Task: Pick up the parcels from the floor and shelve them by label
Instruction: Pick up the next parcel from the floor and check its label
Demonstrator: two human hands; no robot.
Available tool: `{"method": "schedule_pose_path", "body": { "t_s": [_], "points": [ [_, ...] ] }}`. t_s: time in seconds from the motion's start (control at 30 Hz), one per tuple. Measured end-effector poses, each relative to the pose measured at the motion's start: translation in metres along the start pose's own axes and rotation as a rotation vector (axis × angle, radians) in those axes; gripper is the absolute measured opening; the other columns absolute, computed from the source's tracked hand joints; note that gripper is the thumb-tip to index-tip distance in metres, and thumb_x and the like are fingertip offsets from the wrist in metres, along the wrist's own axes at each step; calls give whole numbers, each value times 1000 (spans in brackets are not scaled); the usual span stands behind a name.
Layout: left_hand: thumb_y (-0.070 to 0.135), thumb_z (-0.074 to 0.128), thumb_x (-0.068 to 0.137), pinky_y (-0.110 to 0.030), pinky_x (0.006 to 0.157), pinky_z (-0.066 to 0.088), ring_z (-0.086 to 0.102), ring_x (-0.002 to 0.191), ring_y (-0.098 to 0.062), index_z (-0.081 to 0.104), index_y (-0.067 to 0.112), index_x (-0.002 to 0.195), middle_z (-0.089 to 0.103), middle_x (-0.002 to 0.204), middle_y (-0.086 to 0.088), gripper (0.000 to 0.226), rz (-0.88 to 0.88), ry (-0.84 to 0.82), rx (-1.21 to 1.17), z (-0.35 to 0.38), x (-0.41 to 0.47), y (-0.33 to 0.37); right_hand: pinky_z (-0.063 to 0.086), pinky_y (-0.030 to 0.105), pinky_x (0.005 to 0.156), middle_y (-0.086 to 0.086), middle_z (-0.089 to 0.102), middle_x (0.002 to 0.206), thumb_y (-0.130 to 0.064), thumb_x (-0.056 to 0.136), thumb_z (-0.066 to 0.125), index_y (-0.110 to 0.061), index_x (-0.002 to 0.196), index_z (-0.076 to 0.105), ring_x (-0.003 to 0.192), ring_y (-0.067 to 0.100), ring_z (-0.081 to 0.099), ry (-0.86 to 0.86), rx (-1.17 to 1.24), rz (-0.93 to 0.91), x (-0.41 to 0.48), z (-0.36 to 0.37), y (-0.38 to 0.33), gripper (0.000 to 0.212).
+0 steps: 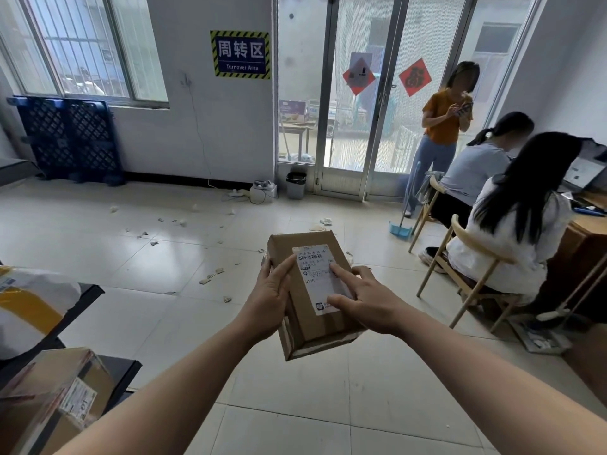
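Gripping the parcel [307, 325] is the left hand [267, 300]; the right hand [371, 303] rests straight fingers [341, 274] on its label [320, 285].

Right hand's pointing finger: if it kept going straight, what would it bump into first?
It touches the white shipping label on the cardboard box that the left hand holds. Sliding on, the right hand would probably cross the barcode near the label's top edge.

Gripping the box [312, 326] mid-scene above the floor [131, 257] by its left side with the left hand [269, 298], resting the right hand [364, 302] on the label [318, 280] on top. Standing with a parcel [56, 399] on a shelf [123, 366] near left, seated people [512, 231] right, a bin [295, 185] far beside the door [341, 182].
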State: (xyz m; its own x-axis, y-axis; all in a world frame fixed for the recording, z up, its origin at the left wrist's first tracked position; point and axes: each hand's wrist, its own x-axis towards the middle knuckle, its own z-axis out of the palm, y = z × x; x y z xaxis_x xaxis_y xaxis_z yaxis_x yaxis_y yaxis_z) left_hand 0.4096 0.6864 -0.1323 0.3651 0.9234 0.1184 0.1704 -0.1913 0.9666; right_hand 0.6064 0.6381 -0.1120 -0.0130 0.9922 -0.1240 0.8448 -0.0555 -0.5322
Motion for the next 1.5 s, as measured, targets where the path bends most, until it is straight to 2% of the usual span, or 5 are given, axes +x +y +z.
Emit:
{"method": "schedule_pose_path", "body": {
  "t_s": [0.33,0.73,1.07,1.37,1.5],
  "points": [
    [4,45,94,-21,65,55,57,106,-15,28,36,142,46,133,-2,60,-158,-220,-67,-13,-4,4,30,33,106,-4,14,154,-40,90,42,-38,147,18,135,22,30,14,27,-59,0,-6,7,62],
    [9,73,79,-39,77,59,40,123,-19,28,52,131,36,136,5,81,-235,-333,-88,-16,-14,0,31,21,95,-11,12,154,-32,92,43,-37,147,19,134,12,23,45,215,-76,-18,11,13,60],
    [33,87,52,-49,102,47,32,138,-16,36,63,128,33,148,14,96,-166,-334,-92,-27,-22,-8,30,36,113,-13,10,156,-34,91,54,-45,143,25,139,13,25,50,208,-147,-33,4,11,61],
    [9,84,68,-22,88,52,33,136,-6,34,58,134,35,145,18,96,-101,-284,-50,-36,-31,-9,31,33,113,-14,5,157,-32,92,55,-43,145,22,141,13,21,54,225,-170,-43,12,4,63],
    [8,84,66,-32,95,53,32,138,-7,34,53,137,35,146,17,98,-100,-295,-66,-42,-37,-9,32,27,110,-17,3,157,-33,92,55,-45,144,20,142,11,18,69,234,-183,-48,19,0,63]
  ]
}}
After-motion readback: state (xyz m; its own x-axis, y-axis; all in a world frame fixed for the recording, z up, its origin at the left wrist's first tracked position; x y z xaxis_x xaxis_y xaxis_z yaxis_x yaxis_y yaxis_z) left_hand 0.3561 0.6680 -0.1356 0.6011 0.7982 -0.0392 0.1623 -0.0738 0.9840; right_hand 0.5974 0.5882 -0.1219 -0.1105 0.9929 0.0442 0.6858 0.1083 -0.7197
